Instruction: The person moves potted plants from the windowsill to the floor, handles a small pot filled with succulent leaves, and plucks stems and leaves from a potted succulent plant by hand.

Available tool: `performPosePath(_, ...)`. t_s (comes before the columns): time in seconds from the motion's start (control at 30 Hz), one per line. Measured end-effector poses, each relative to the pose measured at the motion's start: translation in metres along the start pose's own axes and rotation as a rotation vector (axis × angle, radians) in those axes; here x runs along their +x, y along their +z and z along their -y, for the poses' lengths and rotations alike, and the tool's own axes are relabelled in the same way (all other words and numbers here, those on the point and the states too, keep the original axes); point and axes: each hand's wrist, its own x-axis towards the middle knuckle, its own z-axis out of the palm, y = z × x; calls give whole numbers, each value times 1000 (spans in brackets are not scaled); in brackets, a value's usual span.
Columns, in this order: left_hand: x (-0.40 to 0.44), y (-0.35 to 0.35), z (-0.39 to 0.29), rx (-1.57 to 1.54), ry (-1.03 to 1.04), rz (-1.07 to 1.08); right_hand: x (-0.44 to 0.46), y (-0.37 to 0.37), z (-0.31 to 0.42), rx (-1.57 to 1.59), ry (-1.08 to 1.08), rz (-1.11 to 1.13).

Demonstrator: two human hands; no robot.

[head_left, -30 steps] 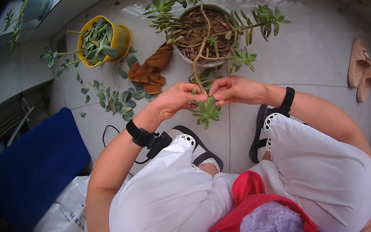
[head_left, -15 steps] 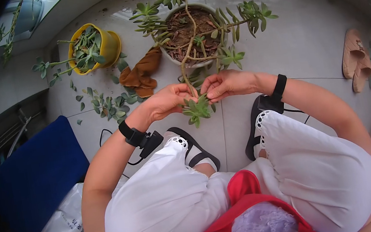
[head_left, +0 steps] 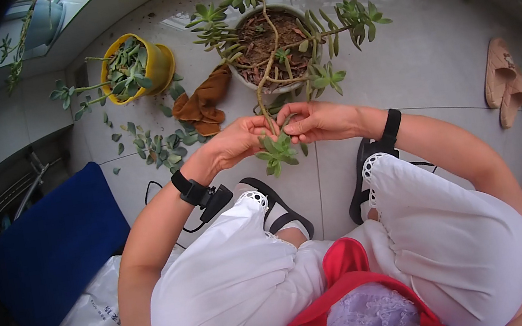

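Note:
A succulent with long woody stems grows in a pale round pot on the floor. One stem hangs over the rim toward me and ends in a green leaf rosette. My left hand is closed on this stem just above the rosette. From the other side, my right hand pinches a leaf of the succulent beside the same stem; its fingertips partly hide that leaf. Both hands are close together, nearly touching.
A yellow pot with another succulent stands at the left. Near it lie brown gloves and scattered leaves. A blue panel and plastic bags are at lower left, pink slippers at right.
My right hand's fingers have shifted slightly up along the stem, beside a leaf. My left hand keeps its hold on the stem. The whole view has shifted slightly.

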Motion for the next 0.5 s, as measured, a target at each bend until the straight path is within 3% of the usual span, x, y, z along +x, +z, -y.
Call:
performPosePath(0.1,-1,2,0,-30,-3,14,-2,-2,-6,-32,68,-78)
performPosePath(0.3,1,2,1,-46,-3,43,-4,-4,-1,9,121,-9)
performPosePath(0.4,1,0,4,-78,-11,56,-10,-2,5,106,80,53)
performPosePath(0.5,-1,0,5,-110,-15,69,-10,8,0,-66,-30,-21)
